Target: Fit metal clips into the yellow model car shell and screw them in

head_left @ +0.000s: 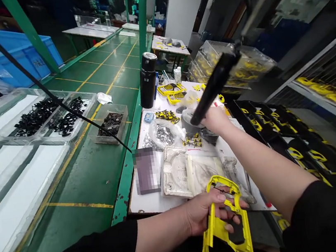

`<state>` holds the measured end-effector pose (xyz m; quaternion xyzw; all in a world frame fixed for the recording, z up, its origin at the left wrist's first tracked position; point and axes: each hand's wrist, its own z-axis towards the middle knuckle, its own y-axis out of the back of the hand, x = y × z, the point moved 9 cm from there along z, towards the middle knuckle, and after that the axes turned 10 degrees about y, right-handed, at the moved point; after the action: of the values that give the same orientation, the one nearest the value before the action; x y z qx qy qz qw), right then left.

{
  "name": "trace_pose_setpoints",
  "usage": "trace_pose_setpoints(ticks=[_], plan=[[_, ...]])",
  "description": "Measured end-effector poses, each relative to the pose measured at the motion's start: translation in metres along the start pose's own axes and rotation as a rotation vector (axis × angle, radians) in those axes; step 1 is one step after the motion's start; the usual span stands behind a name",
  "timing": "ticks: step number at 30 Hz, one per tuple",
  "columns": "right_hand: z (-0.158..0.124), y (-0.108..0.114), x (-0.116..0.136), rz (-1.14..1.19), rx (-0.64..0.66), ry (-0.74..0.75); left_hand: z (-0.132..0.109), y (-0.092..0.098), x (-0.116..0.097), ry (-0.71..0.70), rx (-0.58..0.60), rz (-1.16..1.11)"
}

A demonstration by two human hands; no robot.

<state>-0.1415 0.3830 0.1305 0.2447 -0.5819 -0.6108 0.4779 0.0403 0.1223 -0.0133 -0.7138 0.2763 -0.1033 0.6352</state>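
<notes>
My left hand (205,212) is closed around a yellow plastic housing frame (212,228), thumb on its near edge and fingers showing through its openings. The frame is tilted over my lap, at the table's front edge. My right hand (216,120) reaches far over the table, beside a grey round container (188,119). A black cylindrical tool (217,87), hanging from above, crosses in front of that hand. Its fingers are hidden, so whether they grip anything does not show. Close by lie small yellow-and-black parts (192,141) and a bag of small metal pieces (163,134).
A dirty white moulded tray (174,173) sits on the white table before me. Behind stand a black flask (148,80) and yellow frames (171,88). To the left, a clear bin (110,128) rests on the green line; black racks (286,142) of yellow frames flank the right.
</notes>
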Motion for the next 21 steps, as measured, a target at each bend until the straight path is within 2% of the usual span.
trace_pose_setpoints(ticks=[9, 21], plan=[[-0.023, 0.009, -0.008, 0.24, -0.128, -0.082, -0.007, -0.012, -0.002, 0.013, 0.009, -0.032], [-0.039, 0.003, 0.004, 0.393, -0.201, -0.03, -0.008, -0.008, -0.002, -0.014, -0.018, -0.026]])
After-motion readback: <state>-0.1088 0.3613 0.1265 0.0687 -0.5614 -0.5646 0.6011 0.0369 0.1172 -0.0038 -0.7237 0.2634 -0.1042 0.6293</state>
